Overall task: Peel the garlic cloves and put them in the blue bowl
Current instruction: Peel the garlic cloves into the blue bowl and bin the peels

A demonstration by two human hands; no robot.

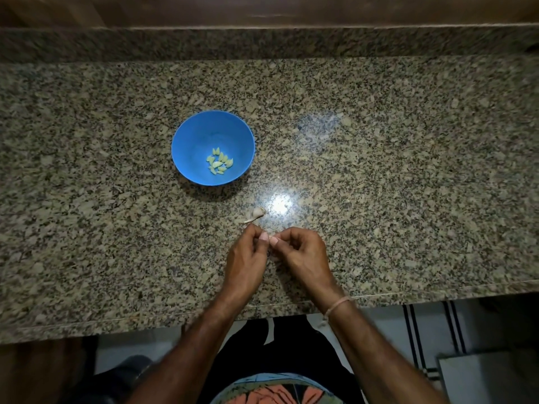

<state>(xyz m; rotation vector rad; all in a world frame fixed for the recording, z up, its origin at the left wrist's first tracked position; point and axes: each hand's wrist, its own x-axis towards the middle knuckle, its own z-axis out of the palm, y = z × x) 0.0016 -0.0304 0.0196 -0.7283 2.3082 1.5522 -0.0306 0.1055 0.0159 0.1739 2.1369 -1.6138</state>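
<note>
The person's left hand and right hand meet over the near middle of the counter, both with fingers curled in and the thumb tips pressed close together. Between them they pinch a small clove, of which only a pale sliver shows; how much skin is on it cannot be told. Just beyond the hands, on the far side and apart from them, a part garlic bulb with its papery stem lies on the counter beside a bright glare spot. The blue bowl stands farther off and to the left, well apart from the hands, with a small heap of peeled cloves at its bottom. A thin band circles the right wrist. The step in hand looks to be the peeling of one clove, with a good share of the task seemingly done, judging by the heap. The next move calls for stripping the skin clean with the thumbnails, then carrying the bare clove far and left to drop it into the bowl, before going to the bulb for another.
</note>
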